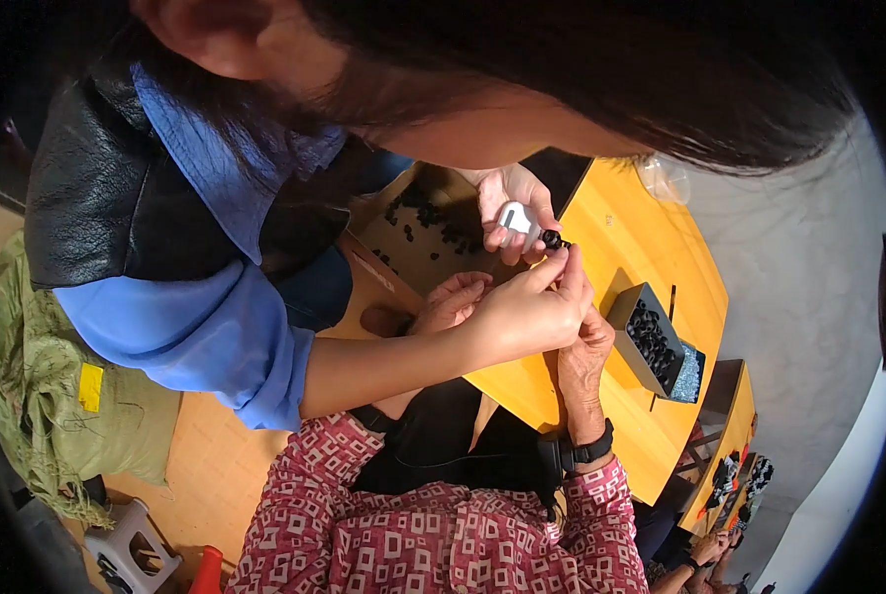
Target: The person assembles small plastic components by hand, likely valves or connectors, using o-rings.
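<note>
My left hand point(507, 203) is closed around a small white plastic part point(515, 218), held over the yellow table point(611, 238). My right hand point(527, 307), on a forearm coming out of a rolled blue sleeve, pinches a tiny black piece point(552, 241) at the end of the white part. Both hands meet there, fingertips almost touching. Directly beneath them are a co-worker's two hands point(581, 356), one wrist wearing a black watch.
An open cardboard box point(403, 252) with several small black parts lies behind my hands. A dark bin point(651, 342) full of black parts stands on the table to the right. The co-worker in a red patterned shirt point(433, 535) sits below. A green sack point(37, 396) and a white stool point(131, 549) are on the floor.
</note>
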`<move>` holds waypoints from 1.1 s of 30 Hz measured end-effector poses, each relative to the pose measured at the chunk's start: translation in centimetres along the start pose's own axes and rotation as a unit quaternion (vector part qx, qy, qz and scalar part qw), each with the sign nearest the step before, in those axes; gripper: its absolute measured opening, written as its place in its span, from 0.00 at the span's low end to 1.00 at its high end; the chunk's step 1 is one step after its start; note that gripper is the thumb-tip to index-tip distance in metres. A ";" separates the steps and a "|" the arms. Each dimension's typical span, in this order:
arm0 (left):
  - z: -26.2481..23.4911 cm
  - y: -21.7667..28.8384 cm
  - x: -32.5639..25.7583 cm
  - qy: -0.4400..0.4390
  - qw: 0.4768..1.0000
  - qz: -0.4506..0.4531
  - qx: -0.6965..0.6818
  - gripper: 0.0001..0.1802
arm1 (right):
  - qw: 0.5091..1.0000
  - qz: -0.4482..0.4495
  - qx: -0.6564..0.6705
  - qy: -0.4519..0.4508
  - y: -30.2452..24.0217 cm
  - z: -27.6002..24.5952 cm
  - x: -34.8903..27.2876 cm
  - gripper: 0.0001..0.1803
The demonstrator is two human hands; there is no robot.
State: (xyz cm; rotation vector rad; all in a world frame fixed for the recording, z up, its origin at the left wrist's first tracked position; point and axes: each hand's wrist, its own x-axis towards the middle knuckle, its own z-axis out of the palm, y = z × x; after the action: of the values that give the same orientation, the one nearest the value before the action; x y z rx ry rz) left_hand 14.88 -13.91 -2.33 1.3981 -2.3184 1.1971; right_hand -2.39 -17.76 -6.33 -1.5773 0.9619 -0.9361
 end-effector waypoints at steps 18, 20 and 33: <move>0.3 -0.3 -1.4 0.031 0.979 0.033 0.200 0.08 | 0.996 -0.072 -0.054 0.000 -6.3 1.3 4.4 0.08; 1.8 0.8 -2.2 0.034 0.969 0.049 0.241 0.08 | 0.996 -0.065 -0.054 -0.002 -6.3 1.7 4.0 0.08; 1.3 -1.1 -2.6 0.129 0.965 0.010 0.226 0.05 | 0.999 -0.032 0.009 -0.022 -4.9 2.7 2.5 0.06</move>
State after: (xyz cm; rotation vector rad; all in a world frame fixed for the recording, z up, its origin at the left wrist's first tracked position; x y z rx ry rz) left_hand 17.47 -13.39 -3.91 1.2421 -1.9605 1.8776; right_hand 1.65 -18.28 -1.80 -1.6145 0.8741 -0.9473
